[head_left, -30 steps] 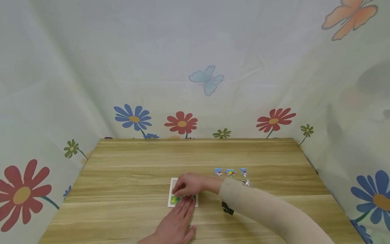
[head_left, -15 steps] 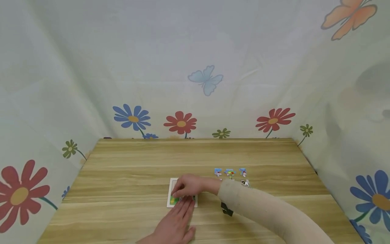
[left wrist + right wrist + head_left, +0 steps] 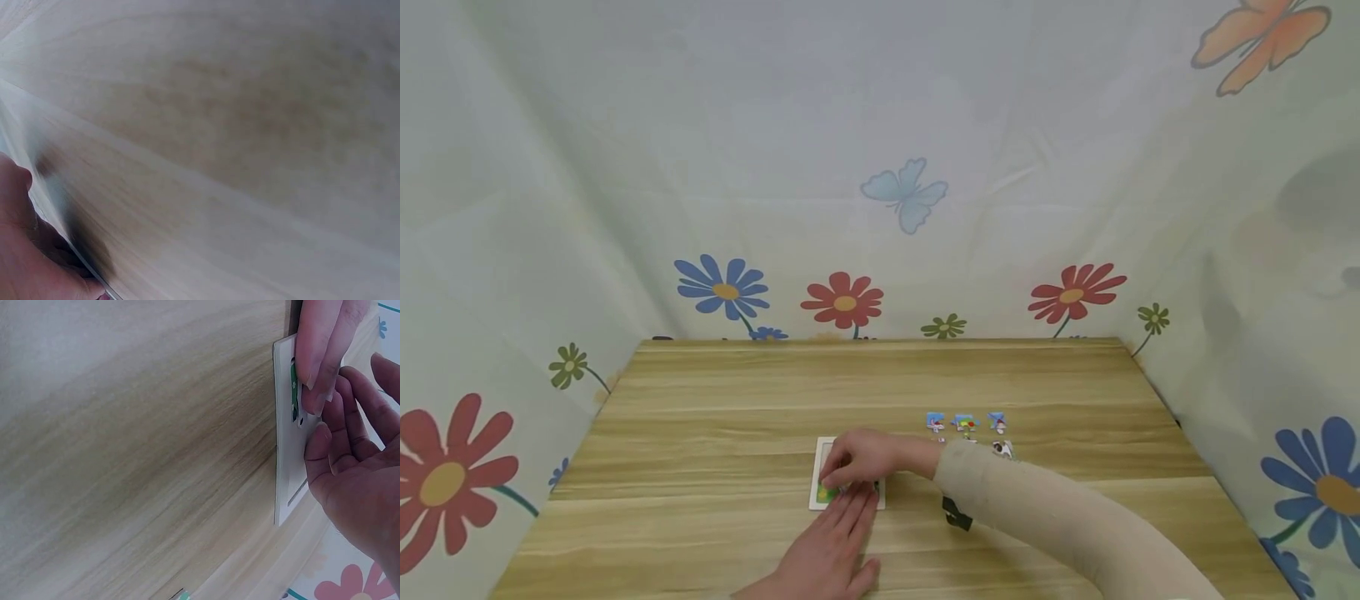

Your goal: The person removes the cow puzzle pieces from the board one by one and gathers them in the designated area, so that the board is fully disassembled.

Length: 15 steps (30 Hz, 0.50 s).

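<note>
A small white-framed jigsaw board (image 3: pixel 813 487) lies on the table, partly filled with green picture pieces (image 3: pixel 825 494). My left hand (image 3: pixel 823 546) rests flat on its near part, with straight fingers pressing on the pieces. Bent over the board's left side, my right hand (image 3: pixel 867 454) pinches at a puzzle piece with thumb and fingertips; the piece itself is mostly hidden. In the right wrist view the right hand (image 3: pixel 362 469) has curled fingers at the board's surface, beside the left fingers (image 3: pixel 322 344). Only part of the left hand (image 3: pixel 31 256) shows in the left wrist view.
Loose puzzle pieces lie to the board's right: a blue one (image 3: pixel 935 422), a blue and green one (image 3: pixel 966 423), another blue one (image 3: pixel 997 422) and a white and dark one (image 3: pixel 1002 450). The right sleeve (image 3: pixel 1022 500) covers part of that area. Black gear (image 3: pixel 957 512) hangs below the right forearm.
Both hands keep nearly the same place on the board. The whole view has shifted slightly. No piece has visibly moved.
</note>
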Each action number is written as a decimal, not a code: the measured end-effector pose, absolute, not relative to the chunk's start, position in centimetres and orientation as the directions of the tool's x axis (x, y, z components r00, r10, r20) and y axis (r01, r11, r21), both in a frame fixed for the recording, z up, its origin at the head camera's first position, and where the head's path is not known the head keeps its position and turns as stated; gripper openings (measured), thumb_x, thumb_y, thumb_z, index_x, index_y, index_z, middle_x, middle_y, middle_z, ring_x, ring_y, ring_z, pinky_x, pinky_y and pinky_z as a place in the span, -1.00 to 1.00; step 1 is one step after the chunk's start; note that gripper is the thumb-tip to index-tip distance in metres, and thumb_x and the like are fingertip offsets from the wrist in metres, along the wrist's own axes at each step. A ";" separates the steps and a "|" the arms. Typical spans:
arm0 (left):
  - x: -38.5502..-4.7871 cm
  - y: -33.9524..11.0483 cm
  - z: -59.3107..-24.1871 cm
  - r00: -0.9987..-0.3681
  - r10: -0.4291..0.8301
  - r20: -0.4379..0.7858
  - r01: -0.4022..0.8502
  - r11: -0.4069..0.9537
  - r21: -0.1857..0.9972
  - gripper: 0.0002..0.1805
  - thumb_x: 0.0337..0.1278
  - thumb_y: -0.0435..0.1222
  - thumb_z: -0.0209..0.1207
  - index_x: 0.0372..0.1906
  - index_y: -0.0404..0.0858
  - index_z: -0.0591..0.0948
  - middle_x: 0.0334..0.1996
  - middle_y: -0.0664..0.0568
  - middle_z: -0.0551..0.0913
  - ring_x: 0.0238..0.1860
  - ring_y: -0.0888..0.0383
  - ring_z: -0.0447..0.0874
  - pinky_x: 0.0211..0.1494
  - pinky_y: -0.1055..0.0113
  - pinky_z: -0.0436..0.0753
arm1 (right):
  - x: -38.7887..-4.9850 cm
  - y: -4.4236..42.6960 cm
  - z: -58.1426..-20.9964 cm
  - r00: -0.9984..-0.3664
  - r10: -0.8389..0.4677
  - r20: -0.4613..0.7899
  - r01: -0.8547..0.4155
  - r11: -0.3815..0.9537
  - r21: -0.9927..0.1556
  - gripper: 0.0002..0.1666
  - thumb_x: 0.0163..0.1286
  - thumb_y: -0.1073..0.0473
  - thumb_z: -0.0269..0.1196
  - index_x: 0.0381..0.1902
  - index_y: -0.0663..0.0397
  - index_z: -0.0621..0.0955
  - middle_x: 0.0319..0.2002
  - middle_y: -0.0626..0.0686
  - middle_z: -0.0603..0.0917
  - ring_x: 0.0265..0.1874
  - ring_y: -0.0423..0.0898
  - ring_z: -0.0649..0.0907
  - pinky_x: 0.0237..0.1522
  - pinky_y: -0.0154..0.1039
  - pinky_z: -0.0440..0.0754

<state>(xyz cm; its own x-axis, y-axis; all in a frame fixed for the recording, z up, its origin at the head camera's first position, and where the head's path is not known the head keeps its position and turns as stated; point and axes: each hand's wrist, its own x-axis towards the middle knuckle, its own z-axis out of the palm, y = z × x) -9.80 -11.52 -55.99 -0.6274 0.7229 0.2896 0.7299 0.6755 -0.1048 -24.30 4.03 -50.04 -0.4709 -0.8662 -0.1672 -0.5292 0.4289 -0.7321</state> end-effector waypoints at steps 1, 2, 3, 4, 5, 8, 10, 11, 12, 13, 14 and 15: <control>-9.8 -11.5 -55.9 -0.626 0.724 0.290 0.729 0.675 -0.112 -0.21 0.62 0.13 -0.06 0.49 -0.49 0.43 0.50 -0.34 0.41 0.54 -0.13 0.38 0.46 0.11 0.52 | -24.3 4.0 -50.1 -0.477 -0.862 -0.171 -0.524 0.435 -0.732 -0.81 0.52 0.15 0.36 -0.10 0.10 0.85 -0.27 -0.25 0.75 -0.24 -0.44 0.60 -0.06 -0.49 0.60; -9.8 -11.5 -55.9 -0.626 0.725 0.288 0.729 0.675 -0.116 -0.21 0.63 0.13 -0.07 0.48 -0.49 0.44 0.50 -0.33 0.42 0.54 -0.12 0.39 0.46 0.11 0.52 | -24.3 4.0 -50.1 -0.480 -0.860 -0.172 -0.522 0.438 -0.732 -0.81 0.52 0.15 0.35 -0.10 0.10 0.85 -0.28 -0.25 0.76 -0.25 -0.45 0.60 -0.07 -0.49 0.60; -9.8 -11.5 -55.8 -0.625 0.726 0.287 0.728 0.675 -0.119 -0.22 0.62 0.13 -0.06 0.48 -0.49 0.44 0.50 -0.33 0.42 0.53 -0.12 0.39 0.46 0.12 0.52 | -24.3 3.9 -50.0 -0.484 -0.858 -0.172 -0.521 0.440 -0.732 -0.81 0.52 0.15 0.35 -0.10 0.11 0.84 -0.28 -0.25 0.76 -0.25 -0.45 0.60 -0.07 -0.49 0.60; -9.8 -11.5 -55.8 -0.625 0.726 0.287 0.728 0.675 -0.120 -0.21 0.62 0.13 -0.06 0.48 -0.49 0.44 0.50 -0.33 0.42 0.53 -0.11 0.39 0.46 0.12 0.52 | -24.3 3.9 -50.0 -0.485 -0.858 -0.172 -0.519 0.440 -0.733 -0.81 0.52 0.16 0.35 -0.10 0.11 0.84 -0.28 -0.24 0.76 -0.26 -0.45 0.60 -0.07 -0.49 0.60; -9.8 -11.5 -55.7 -0.624 0.725 0.291 0.728 0.675 -0.121 -0.22 0.62 0.13 -0.06 0.48 -0.49 0.45 0.50 -0.33 0.42 0.53 -0.11 0.40 0.46 0.12 0.52 | -24.2 3.9 -50.0 -0.485 -0.858 -0.171 -0.518 0.439 -0.734 -0.81 0.52 0.16 0.34 -0.09 0.12 0.84 -0.28 -0.22 0.77 -0.26 -0.45 0.60 -0.08 -0.49 0.60; -9.8 -11.6 -55.7 -0.625 0.724 0.292 0.728 0.675 -0.117 -0.22 0.62 0.13 -0.05 0.48 -0.48 0.45 0.50 -0.32 0.43 0.53 -0.12 0.40 0.45 0.12 0.53 | -24.2 3.9 -49.9 -0.480 -0.861 -0.170 -0.520 0.435 -0.735 -0.80 0.53 0.17 0.34 -0.09 0.14 0.83 -0.27 -0.18 0.78 -0.25 -0.44 0.59 -0.07 -0.48 0.60; -9.8 -11.6 -55.8 -0.625 0.724 0.291 0.729 0.675 -0.112 -0.22 0.62 0.13 -0.05 0.48 -0.48 0.45 0.50 -0.32 0.43 0.53 -0.12 0.40 0.45 0.11 0.53 | -24.2 3.9 -49.9 -0.476 -0.863 -0.172 -0.521 0.434 -0.735 -0.79 0.54 0.17 0.33 -0.08 0.15 0.83 -0.26 -0.17 0.78 -0.23 -0.44 0.58 -0.03 -0.48 0.59; -9.8 -11.6 -55.8 -0.624 0.725 0.292 0.730 0.674 -0.112 -0.22 0.62 0.12 -0.05 0.48 -0.48 0.45 0.50 -0.32 0.43 0.53 -0.12 0.40 0.45 0.11 0.53 | -24.2 3.9 -49.9 -0.475 -0.863 -0.172 -0.522 0.433 -0.735 -0.79 0.54 0.17 0.33 -0.07 0.15 0.83 -0.25 -0.17 0.78 -0.22 -0.44 0.58 -0.02 -0.48 0.58; -9.8 -11.6 -55.9 -0.624 0.725 0.292 0.731 0.673 -0.111 -0.23 0.62 0.12 -0.05 0.48 -0.47 0.44 0.50 -0.32 0.42 0.53 -0.12 0.40 0.45 0.11 0.53 | -24.2 3.9 -50.0 -0.476 -0.862 -0.175 -0.521 0.436 -0.734 -0.79 0.54 0.17 0.33 -0.07 0.14 0.83 -0.25 -0.19 0.77 -0.21 -0.44 0.58 0.00 -0.48 0.58; -9.9 -11.6 -56.0 -0.622 0.726 0.295 0.731 0.673 -0.113 -0.23 0.62 0.12 -0.05 0.48 -0.47 0.45 0.50 -0.32 0.43 0.53 -0.12 0.40 0.45 0.11 0.53 | -24.2 3.9 -50.0 -0.477 -0.861 -0.178 -0.519 0.439 -0.733 -0.79 0.54 0.16 0.33 -0.07 0.14 0.83 -0.25 -0.20 0.75 -0.20 -0.43 0.57 0.00 -0.48 0.57; -9.9 -11.6 -56.0 -0.619 0.726 0.299 0.732 0.671 -0.116 -0.23 0.62 0.12 -0.05 0.48 -0.47 0.45 0.50 -0.32 0.43 0.53 -0.12 0.40 0.46 0.11 0.53 | -24.2 4.0 -50.0 -0.478 -0.860 -0.179 -0.520 0.442 -0.731 -0.79 0.55 0.16 0.32 -0.06 0.13 0.83 -0.25 -0.22 0.74 -0.19 -0.43 0.58 0.01 -0.47 0.57; -9.9 -11.7 -56.1 -0.617 0.726 0.304 0.732 0.671 -0.118 -0.23 0.61 0.12 -0.04 0.48 -0.47 0.45 0.50 -0.32 0.43 0.53 -0.12 0.40 0.46 0.11 0.53 | -24.2 4.0 -50.0 -0.481 -0.858 -0.182 -0.520 0.446 -0.729 -0.79 0.55 0.15 0.32 -0.06 0.12 0.83 -0.26 -0.24 0.73 -0.19 -0.42 0.57 0.01 -0.47 0.57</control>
